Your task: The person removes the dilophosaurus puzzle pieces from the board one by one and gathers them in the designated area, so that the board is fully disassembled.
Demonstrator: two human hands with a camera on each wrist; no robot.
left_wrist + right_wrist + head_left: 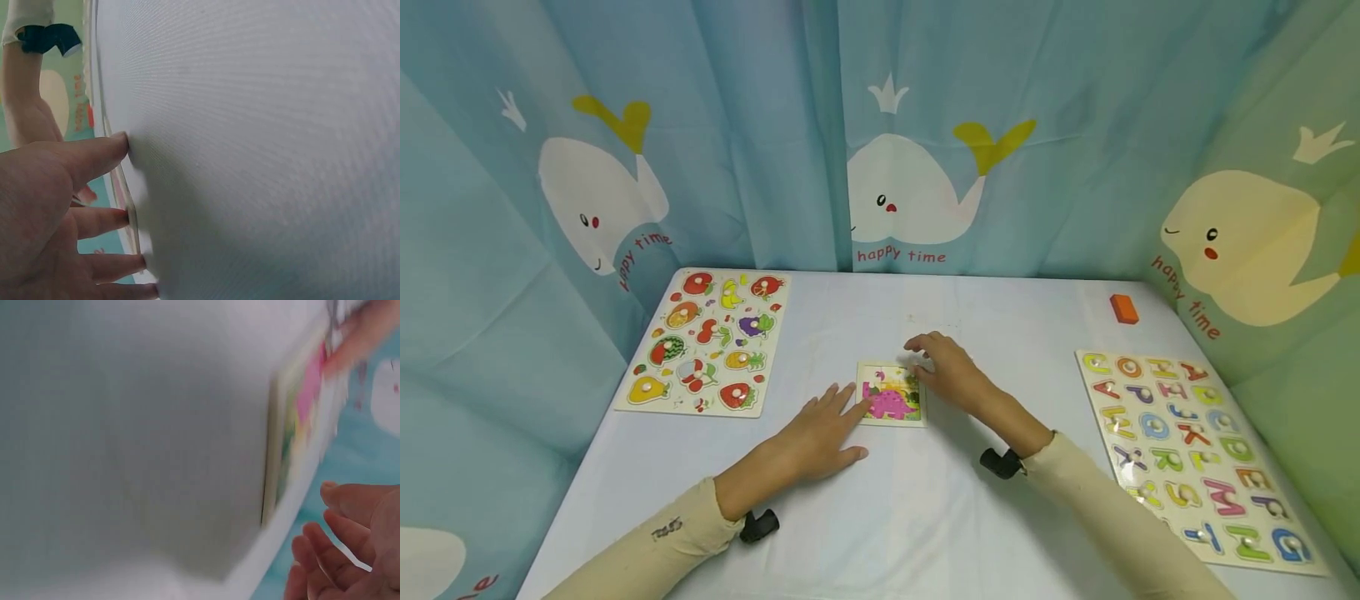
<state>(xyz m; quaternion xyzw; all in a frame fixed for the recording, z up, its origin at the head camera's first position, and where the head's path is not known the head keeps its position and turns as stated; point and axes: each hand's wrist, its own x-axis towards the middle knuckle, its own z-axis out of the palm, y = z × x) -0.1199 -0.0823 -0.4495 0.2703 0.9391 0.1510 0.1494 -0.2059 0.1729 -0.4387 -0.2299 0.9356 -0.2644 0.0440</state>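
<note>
A small square picture puzzle [891, 405] with a pink dinosaur and a pale frame lies on the table, its picture filling the frame. My left hand [822, 435] rests palm down at its left side, fingers spread, the index fingertip on the frame's left part. In the left wrist view, the left hand's fingertips [119, 145] touch the cloth and the puzzle's edge. My right hand [953, 373] hovers by the puzzle's upper right corner with fingers loosely bent. From the right wrist view, a gap separates its thumb [350, 499] from the fingers, and nothing shows between them.
On the left lies a fruit peg board [707, 343]; on the right, an alphabet peg board [1198, 458]. An orange block [1123, 309] sits near the back right corner. Blue whale-print curtains [775, 150] enclose the white table [880, 517] at the back and sides.
</note>
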